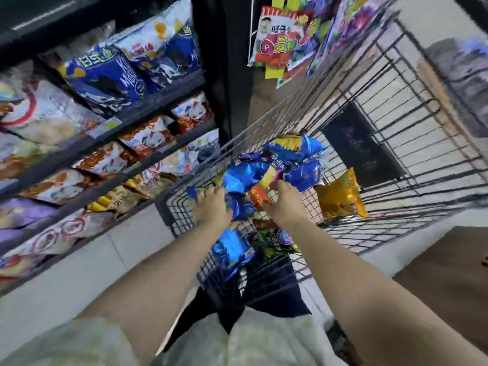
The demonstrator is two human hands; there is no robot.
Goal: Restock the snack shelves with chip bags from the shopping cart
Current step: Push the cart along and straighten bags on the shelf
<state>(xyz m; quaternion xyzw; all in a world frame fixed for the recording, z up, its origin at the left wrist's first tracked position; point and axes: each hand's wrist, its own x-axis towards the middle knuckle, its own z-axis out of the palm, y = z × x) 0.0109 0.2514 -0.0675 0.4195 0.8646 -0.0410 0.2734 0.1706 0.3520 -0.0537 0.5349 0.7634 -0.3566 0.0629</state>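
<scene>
Both my hands are down in the shopping cart point(179, 215): the left hand point(211, 207) curls its fingers round a blue chip bag point(237, 178), and the right hand point(286, 200) pinches a red bag point(257, 196) beside it. I judge I'm gathering several at once to spare trips to the snack shelves point(158, 101) just left. An orange bag point(340, 196) lies apart.

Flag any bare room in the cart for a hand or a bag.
Free: bare wire floor of the cart beyond the gold bag, up to the far wall. Crowded: near end, where left hand and right hand grip the blue bags. Shelves alongside look packed.
</scene>
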